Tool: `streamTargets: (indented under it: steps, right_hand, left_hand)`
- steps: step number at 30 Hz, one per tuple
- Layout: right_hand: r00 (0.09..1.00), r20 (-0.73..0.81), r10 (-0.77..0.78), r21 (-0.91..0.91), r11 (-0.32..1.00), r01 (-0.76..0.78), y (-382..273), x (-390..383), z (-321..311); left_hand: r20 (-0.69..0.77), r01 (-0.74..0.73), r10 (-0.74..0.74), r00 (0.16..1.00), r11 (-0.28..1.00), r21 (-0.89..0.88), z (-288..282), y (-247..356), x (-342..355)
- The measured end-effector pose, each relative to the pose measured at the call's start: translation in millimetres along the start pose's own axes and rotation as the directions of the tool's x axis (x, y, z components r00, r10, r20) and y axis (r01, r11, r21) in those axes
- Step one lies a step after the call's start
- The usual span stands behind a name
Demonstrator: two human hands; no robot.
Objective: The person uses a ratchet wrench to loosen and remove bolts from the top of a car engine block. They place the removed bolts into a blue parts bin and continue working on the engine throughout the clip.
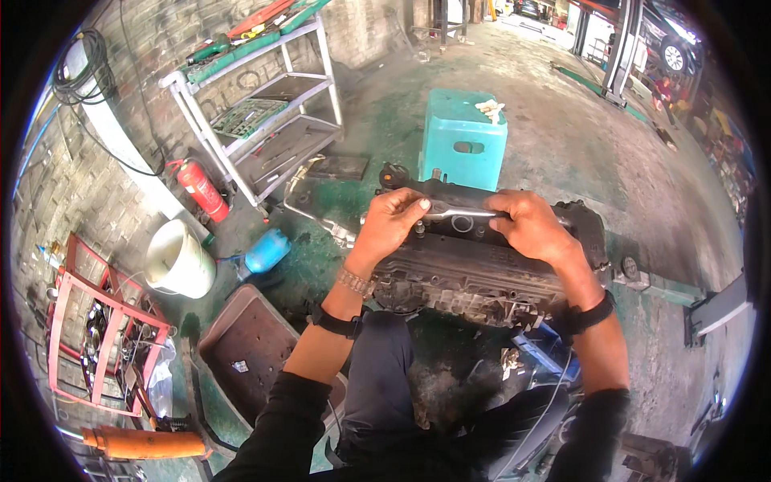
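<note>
A silver wrench (pixel 474 214) is held level above a dark engine (pixel 474 253), stretched between my two hands. My left hand (pixel 391 221) is closed at its left end, thumb and fingers pinched together. My right hand (pixel 530 225) has its fingers curled round the other end. Parts of the wrench are hidden by the fingers, and its exact type is hard to make out. Just below it, the engine's black cover shows a round opening (pixel 462 224). The engine lies in front of my knees.
Behind the engine stands a turquoise plastic stool (pixel 463 145) with a crumpled pale item on top. To the left are a tool cart (pixel 277 120), a red fire extinguisher (pixel 201 191), a white bucket (pixel 183 261), a blue jug (pixel 267 251) and a brown tray (pixel 241 345). A lift post (pixel 622 56) rises at far right.
</note>
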State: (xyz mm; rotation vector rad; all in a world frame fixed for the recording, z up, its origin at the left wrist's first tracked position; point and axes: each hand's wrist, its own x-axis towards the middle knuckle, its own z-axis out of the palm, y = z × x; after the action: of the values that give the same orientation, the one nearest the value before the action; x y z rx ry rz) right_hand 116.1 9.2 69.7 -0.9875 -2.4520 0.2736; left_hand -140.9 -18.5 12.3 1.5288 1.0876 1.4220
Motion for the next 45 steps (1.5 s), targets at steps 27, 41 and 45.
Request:
streamTargets:
  steps: [27,41,45]
  right_hand:
    - [0.999,-0.020,0.030,-0.305,0.952,-0.034,-15.4,-12.8,-0.2]
    - [0.954,-0.043,0.298,0.265,0.924,-0.277,-103.6,-56.1,65.4]
    - [0.938,-0.067,0.341,0.402,0.869,-0.288,-96.4,-52.0,73.2]
  left_hand:
    - [0.004,0.093,-0.093,0.996,0.993,-0.068,-1.8,-3.2,5.9]
    - [0.030,0.087,-0.082,0.996,0.970,-0.227,-3.0,-9.4,9.3]
    - [-0.011,0.034,-0.036,0.999,0.987,-0.158,0.3,-7.0,5.8]
